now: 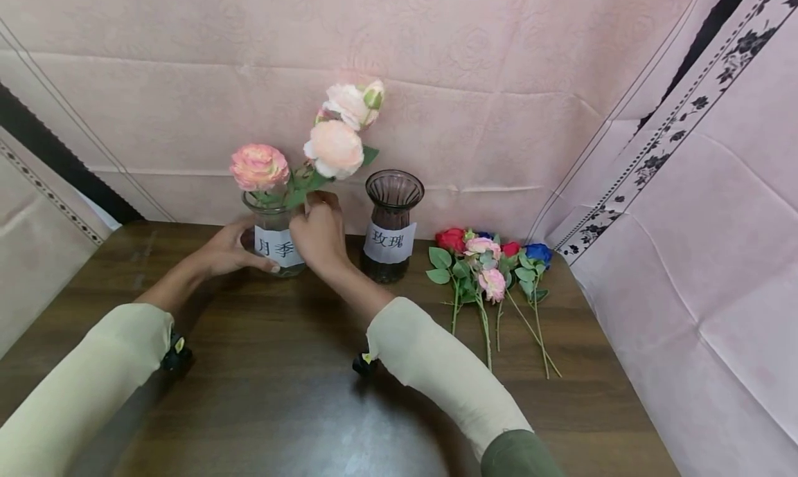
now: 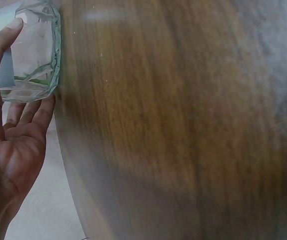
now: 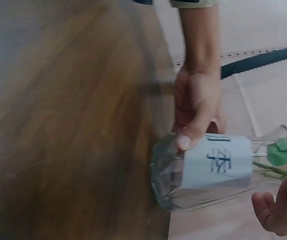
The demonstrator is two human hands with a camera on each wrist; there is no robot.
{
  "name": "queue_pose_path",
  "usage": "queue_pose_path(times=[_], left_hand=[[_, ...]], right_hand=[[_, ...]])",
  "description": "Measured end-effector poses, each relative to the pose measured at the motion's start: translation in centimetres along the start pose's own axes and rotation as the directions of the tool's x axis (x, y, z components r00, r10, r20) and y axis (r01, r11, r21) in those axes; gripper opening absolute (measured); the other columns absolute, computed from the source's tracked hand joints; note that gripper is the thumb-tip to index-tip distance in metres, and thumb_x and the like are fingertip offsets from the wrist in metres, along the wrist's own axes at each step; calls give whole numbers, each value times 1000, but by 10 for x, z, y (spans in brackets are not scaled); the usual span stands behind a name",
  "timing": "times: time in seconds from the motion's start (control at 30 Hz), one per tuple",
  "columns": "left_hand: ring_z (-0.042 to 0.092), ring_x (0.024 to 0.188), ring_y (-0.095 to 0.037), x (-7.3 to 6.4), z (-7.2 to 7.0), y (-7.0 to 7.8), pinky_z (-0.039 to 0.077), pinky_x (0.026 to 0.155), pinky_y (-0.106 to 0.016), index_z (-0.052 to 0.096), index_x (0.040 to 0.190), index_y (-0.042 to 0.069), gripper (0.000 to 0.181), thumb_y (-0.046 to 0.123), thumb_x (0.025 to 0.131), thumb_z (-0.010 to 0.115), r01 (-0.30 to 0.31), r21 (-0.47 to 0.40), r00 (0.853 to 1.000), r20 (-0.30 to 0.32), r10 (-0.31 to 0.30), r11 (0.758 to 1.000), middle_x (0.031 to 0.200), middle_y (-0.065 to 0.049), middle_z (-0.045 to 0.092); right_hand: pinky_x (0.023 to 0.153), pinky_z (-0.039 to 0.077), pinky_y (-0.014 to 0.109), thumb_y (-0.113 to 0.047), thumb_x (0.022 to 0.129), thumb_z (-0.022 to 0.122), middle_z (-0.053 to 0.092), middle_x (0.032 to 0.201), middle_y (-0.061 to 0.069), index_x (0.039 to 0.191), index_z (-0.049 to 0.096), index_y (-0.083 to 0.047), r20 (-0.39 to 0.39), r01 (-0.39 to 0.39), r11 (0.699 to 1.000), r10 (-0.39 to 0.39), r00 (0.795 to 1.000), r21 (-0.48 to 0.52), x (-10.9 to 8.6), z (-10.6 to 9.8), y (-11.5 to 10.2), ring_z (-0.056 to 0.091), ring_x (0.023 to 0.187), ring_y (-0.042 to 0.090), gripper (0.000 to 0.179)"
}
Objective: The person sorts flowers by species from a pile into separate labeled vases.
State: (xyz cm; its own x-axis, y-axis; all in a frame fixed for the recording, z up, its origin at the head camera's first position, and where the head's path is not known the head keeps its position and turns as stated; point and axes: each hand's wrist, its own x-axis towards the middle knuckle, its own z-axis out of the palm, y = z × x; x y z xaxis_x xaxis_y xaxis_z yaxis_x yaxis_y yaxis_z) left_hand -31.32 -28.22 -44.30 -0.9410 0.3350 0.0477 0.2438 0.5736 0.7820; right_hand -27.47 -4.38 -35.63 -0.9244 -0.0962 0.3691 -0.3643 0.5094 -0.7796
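A clear glass vase (image 1: 272, 222) with a white label reading 月季 stands on the table. My left hand (image 1: 233, 252) grips its lower part, thumb across the front and fingers around the far side, as the left wrist view shows. In the vase is a pink peony-like flower (image 1: 259, 167). A pale pink flower spray (image 1: 335, 149) leans right above the rim. My right hand (image 1: 319, 231), fingers curled at the vase's mouth, holds this spray low on its stem; the fingertips are mostly hidden. In the right wrist view stems (image 3: 271, 169) show inside the glass.
A dark ribbed glass vase (image 1: 389, 214) labelled 玫瑰 stands just right of my right hand. Further right, several red, pink and blue flowers (image 1: 492, 283) lie on the wooden table (image 1: 280, 394). Pink cloth (image 1: 499, 103) hangs behind the table.
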Motion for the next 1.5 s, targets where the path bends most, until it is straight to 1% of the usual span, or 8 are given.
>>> queue_pose_path(times=[0.1,0.17,0.27,0.5,0.7,1.03,1.3,1.5], left_hand=[[66,120,-24,0,1,0,54,96,-25,50,163,9,90,16,88,99,-3,-1,1000,-2,3,1000,144,-18,70],[67,120,-24,1,1,0,54,96,-25,49,164,10,91,16,88,99,-3,-4,1000,-7,3,1000,144,-18,70],[67,120,-25,2,2,0,54,96,-25,49,164,10,92,16,87,99,-3,-15,1000,-7,3,1000,143,-18,69],[66,124,-28,3,2,0,54,99,-26,48,165,9,94,15,87,99,-3,-31,1000,0,3,1000,145,-18,68],[67,121,-25,4,4,1,56,98,-23,52,162,6,91,14,85,100,-9,-45,1000,-1,9,999,143,-19,69],[66,126,-25,2,3,0,54,99,-20,52,162,8,90,15,86,100,1,-59,1000,2,-1,998,146,-17,69],[68,127,-27,0,3,0,55,99,-19,51,163,7,93,15,84,101,-12,-55,1000,-2,12,998,145,-20,71],[69,126,-27,0,2,1,55,99,-19,52,161,7,92,15,85,101,2,-50,1000,2,-2,999,145,-19,71]], right_hand=[[119,56,44,-40,120,48,61,164,14,167,54,-6,79,-54,998,52,995,17,-9,0,3,62,146,27,58],[117,57,45,-46,120,46,50,174,15,174,41,-8,118,-92,995,85,989,50,-15,-1,7,63,143,27,66],[114,60,47,-49,120,49,47,175,16,173,44,-10,160,-126,988,111,981,91,-22,-6,14,69,138,28,66],[114,59,45,-38,116,60,74,150,9,155,69,-11,244,-145,989,144,959,-14,-30,-22,38,73,135,27,48],[89,65,33,-27,113,65,84,129,7,146,75,-11,335,-215,975,187,923,48,-34,-43,58,83,112,24,38],[98,69,53,-19,116,63,76,143,22,144,74,-2,484,-304,937,189,854,171,-46,-79,72,84,113,36,34],[88,71,43,-16,114,64,74,147,25,137,77,2,492,-333,924,205,846,189,-58,-102,83,85,109,34,31],[88,71,45,-15,114,64,78,134,31,138,76,2,485,-382,899,242,840,214,-61,-119,89,86,102,31,32]])
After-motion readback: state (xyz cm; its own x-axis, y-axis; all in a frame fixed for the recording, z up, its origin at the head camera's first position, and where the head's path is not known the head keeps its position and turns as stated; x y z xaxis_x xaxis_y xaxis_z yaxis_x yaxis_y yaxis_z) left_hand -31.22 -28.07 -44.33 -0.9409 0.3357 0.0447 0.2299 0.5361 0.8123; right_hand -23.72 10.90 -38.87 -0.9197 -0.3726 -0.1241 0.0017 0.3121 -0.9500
